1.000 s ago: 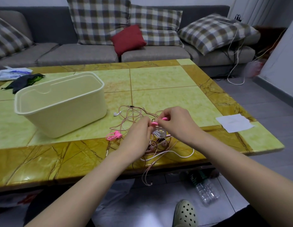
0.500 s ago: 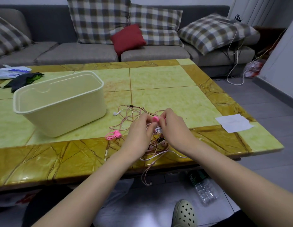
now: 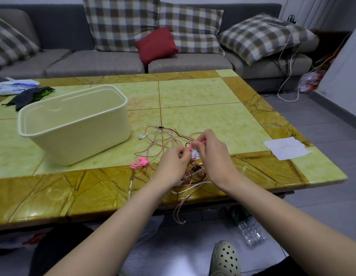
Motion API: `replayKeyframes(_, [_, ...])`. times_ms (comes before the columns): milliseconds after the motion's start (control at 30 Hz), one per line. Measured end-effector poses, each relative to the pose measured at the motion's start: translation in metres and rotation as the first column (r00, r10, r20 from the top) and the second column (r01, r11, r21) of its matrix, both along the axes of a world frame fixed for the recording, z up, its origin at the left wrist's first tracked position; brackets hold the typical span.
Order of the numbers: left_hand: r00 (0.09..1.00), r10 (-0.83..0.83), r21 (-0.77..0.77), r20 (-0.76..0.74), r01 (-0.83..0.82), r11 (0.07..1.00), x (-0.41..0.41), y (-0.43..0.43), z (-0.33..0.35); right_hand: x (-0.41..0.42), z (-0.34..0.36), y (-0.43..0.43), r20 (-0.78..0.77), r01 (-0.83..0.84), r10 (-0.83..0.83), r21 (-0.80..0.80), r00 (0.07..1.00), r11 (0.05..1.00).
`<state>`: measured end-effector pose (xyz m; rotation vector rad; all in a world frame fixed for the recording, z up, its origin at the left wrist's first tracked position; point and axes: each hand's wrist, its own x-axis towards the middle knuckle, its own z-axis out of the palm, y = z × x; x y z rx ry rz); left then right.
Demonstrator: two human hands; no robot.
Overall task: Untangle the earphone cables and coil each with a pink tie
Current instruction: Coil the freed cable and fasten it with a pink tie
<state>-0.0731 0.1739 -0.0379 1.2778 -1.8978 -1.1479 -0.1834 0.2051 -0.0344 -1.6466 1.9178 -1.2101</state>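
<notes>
A tangle of pink and white earphone cables (image 3: 163,140) lies on the table near its front edge, and one pink strand hangs over the edge. My left hand (image 3: 173,163) and my right hand (image 3: 211,152) meet above the tangle. Between them is a small white coiled bundle (image 3: 196,154). My right fingers pinch a pink tie (image 3: 203,143) wrapped at that bundle, and my left fingers pinch the bundle from the left. More pink ties (image 3: 138,163) lie loose on the table, left of my left hand.
A cream plastic bin (image 3: 73,124) stands open at the left. A white paper (image 3: 286,148) lies at the table's right edge. Dark cloth (image 3: 27,95) and a plastic bag (image 3: 14,85) sit at the far left. A sofa stands behind; a bottle (image 3: 250,230) lies on the floor.
Both hands have shifted slightly and closed in together over the white bundle; the pink tie is drawn in tighter between my fingers. The tangle has barely moved.
</notes>
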Motion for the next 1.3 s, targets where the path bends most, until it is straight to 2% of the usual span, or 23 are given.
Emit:
replayKeyframes(133, [0.994, -0.047, 0.217, -0.099, 0.068, 0.974, 0.005, 0.005, 0.003, -0.006, -0.006, 0.002, -0.007, -0.015, 0.015, -0.008, 1.000, 1.000])
replayKeyframes(233, [0.967, -0.061, 0.367, -0.247, 0.151, 0.918, 0.009, 0.003, -0.001, -0.009, -0.004, 0.004, -0.024, -0.040, 0.040, 0.000, 0.999, 0.999])
replayKeyframes(367, [0.960, -0.013, 0.388, -0.279, 0.125, 0.913, 0.013, 0.003, -0.007, -0.014, 0.001, 0.001, -0.081, -0.054, 0.054, -0.001, 0.995, 0.999])
replayKeyframes(467, [0.989, 0.018, 0.242, -0.147, 0.019, 0.970, 0.013, 0.003, -0.009, -0.018, 0.008, -0.001, -0.224, -0.063, 0.072, 0.049, 0.972, 0.997])
replayKeyframes(567, [0.997, 0.049, -0.079, 0.051, -0.045, 0.996, 0.011, 0.000, -0.012, -0.014, 0.016, 0.001, -0.385, -0.057, 0.085, 0.084, 0.919, 0.995])
replayKeyframes(667, [0.991, 0.109, -0.244, 0.079, -0.087, 0.966, 0.004, 0.003, -0.011, -0.002, 0.021, 0.003, -0.428, -0.051, 0.079, 0.075, 0.900, 0.996])
replayKeyframes(800, [0.974, 0.223, -0.188, -0.030, -0.225, 0.956, -0.005, -0.004, -0.012, 0.013, 0.015, 0.011, -0.368, -0.056, 0.060, 0.022, 0.928, 0.998])
replayKeyframes(867, [0.946, 0.283, -0.052, -0.161, -0.294, 0.954, -0.008, -0.012, -0.014, 0.016, 0.005, 0.019, -0.331, -0.084, 0.067, -0.035, 0.941, 0.996])
replayKeyframes(933, [0.898, 0.326, 0.122, -0.295, -0.303, 0.945, -0.008, -0.014, -0.017, 0.015, -0.004, 0.027, -0.217, -0.085, 0.066, -0.083, 0.974, 0.993])
replayKeyframes(1033, [0.803, 0.367, 0.393, -0.470, -0.181, 0.901, -0.010, -0.008, -0.015, 0.008, -0.016, 0.031, -0.045, -0.027, 0.024, -0.089, 0.999, 0.996])
replayKeyframes(1100, [0.747, 0.355, 0.491, -0.563, -0.044, 0.870, -0.013, -0.003, -0.011, 0.004, -0.020, 0.032, 0.035, 0.024, -0.021, -0.089, 0.999, 0.996])
replayKeyframes(1167, [0.739, 0.308, 0.494, -0.600, 0.039, 0.869, -0.013, -0.001, -0.006, 0.000, -0.018, 0.033, 0.094, 0.058, -0.046, -0.125, 0.994, 0.991])
replayKeyframes(1233, [0.787, 0.217, 0.444, -0.577, 0.080, 0.892, -0.011, 0.001, -0.003, -0.004, -0.013, 0.033, 0.142, 0.073, -0.052, -0.144, 0.988, 0.987])
replayKeyframes(1300, [0.841, 0.142, 0.390, -0.523, 0.088, 0.917, -0.008, 0.004, -0.002, -0.009, -0.009, 0.033, 0.106, 0.101, -0.085, -0.153, 0.991, 0.983])
